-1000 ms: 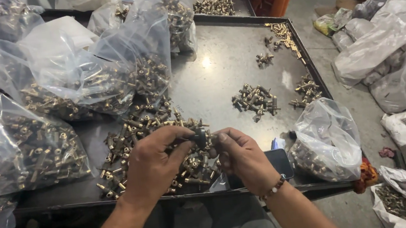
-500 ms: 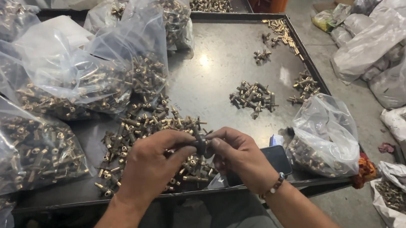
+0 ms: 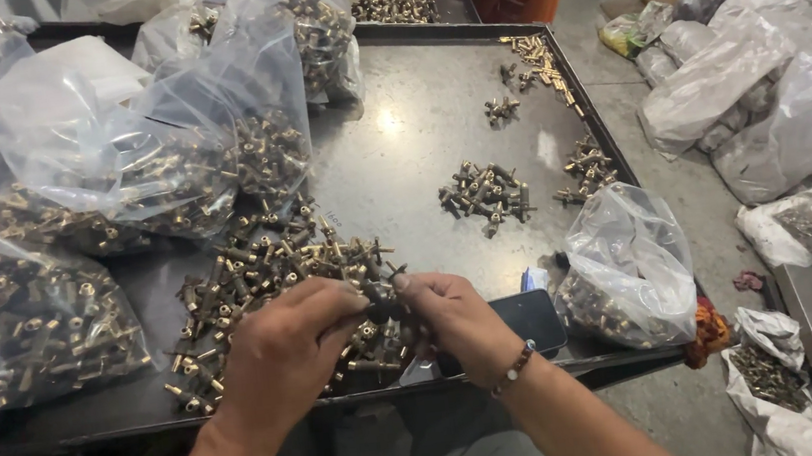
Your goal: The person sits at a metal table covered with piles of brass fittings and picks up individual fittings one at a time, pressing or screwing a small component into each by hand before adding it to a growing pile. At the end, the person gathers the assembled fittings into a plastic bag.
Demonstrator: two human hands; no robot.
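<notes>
Head camera, looking down: my left hand (image 3: 284,356) and my right hand (image 3: 456,321) meet at the near edge of a dark metal tray (image 3: 417,136), both pinching one small brass fitting (image 3: 381,309) between fingertips, just above the loose heap of brass fittings (image 3: 270,272) that spreads across the tray's near left. My left fingers curl over the fitting from the left; my right thumb and forefinger grip it from the right, a beaded bracelet (image 3: 513,368) on that wrist. Just beside my right hand lies a black phone (image 3: 533,317), flat on the tray's near rim. To its right slumps a clear plastic bag (image 3: 631,265) with fittings at its bottom. Farther out on the tray sits a small cluster of assembled fittings (image 3: 485,193), with a smaller cluster (image 3: 589,167) to its right and a row of brass pieces (image 3: 539,58) along the far right rim. Large clear bags of fittings (image 3: 117,158) crowd the left side. On the floor to the right lie pale sacks (image 3: 764,90).
</notes>
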